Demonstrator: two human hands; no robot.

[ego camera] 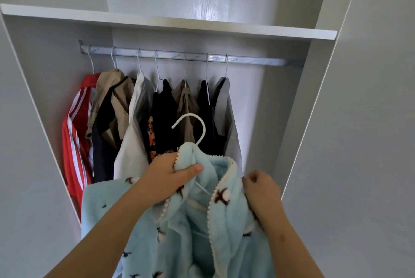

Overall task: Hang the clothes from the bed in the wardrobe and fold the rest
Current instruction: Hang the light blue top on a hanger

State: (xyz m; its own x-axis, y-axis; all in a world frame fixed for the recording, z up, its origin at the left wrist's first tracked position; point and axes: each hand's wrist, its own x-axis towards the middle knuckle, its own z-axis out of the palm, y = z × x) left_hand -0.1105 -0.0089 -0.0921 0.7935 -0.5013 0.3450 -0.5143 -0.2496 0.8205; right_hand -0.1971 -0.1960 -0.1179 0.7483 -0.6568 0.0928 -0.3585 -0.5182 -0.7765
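Right now your left hand is gripping the collar of the light blue fleece robe, fingers and thumb curled round the bunched fabric just below the white hanger, whose hook is sticking up above the collar. Your right hand is pinching the robe's other shoulder edge, fingers curled into the cloth. You are holding the robe up in front of the open wardrobe, below the metal rail. On that rail seven garments are hanging side by side, from a red striped top at the left to a grey shirt at the right. A white shelf is running above the rail.
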